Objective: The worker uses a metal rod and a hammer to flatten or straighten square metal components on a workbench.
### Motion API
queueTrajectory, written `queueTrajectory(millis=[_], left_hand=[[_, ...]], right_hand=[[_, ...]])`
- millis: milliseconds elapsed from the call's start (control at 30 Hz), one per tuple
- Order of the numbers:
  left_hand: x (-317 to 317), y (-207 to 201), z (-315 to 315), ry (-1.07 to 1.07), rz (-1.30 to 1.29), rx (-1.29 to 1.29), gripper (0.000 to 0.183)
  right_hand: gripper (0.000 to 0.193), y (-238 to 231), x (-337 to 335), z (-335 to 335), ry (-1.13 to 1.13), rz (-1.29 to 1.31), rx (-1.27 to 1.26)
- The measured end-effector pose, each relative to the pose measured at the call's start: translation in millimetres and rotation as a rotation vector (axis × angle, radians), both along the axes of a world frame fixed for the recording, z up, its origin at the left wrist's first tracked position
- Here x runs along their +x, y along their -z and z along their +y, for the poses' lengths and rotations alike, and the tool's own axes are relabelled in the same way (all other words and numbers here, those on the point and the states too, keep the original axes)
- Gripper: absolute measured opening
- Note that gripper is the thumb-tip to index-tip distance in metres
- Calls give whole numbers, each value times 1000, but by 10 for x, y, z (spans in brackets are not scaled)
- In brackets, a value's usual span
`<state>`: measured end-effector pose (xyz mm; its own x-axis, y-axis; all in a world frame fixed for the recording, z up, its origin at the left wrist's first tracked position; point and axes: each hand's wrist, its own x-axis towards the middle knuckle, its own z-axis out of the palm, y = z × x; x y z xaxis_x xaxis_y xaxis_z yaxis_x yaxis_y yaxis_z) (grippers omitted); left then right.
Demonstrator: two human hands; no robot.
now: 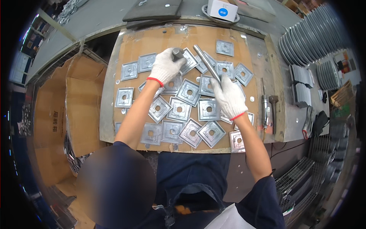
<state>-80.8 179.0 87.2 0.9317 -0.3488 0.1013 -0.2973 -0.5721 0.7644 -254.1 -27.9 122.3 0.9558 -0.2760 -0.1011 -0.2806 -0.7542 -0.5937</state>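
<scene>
Both my hands wear white knit gloves with red cuffs. My left hand (164, 68) is closed round a short, thick grey metal piece (176, 52); its lower part is hidden by the fingers. Just beside it lies a square metal plate (188, 63), and I cannot tell whether the hand touches it. Gripped in my right hand (230, 98) is a long, smooth steel rod (205, 60), slanting up and left over the plates. Several square silver plates with a central hole, such as this plate (179, 109), lie scattered and partly overlapping beneath both hands.
Brown cardboard (141, 38) covers the tabletop. At right lie an air tool (265, 108) and a hammer (273, 110). Stacked metal rings (314, 36) stand beyond them. A large cardboard box (82, 107) is at left, and a small white box (222, 10) sits at the back.
</scene>
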Motion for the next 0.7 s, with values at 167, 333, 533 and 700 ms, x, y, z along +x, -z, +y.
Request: queueTrajectory(millis=[167, 333, 533, 700], left_hand=[[45, -45, -129, 161, -11, -168, 39], [79, -13, 204, -2, 77, -356, 38], [237, -48, 905, -445, 15, -67, 49], [389, 88, 1017, -459, 117, -15, 45]], right_hand=[[55, 52, 543, -16, -107, 77, -154], [55, 46, 433, 9, -18, 65, -101], [56, 4, 242, -78, -30, 53, -21], [59, 130, 218, -42, -56, 68, 17]])
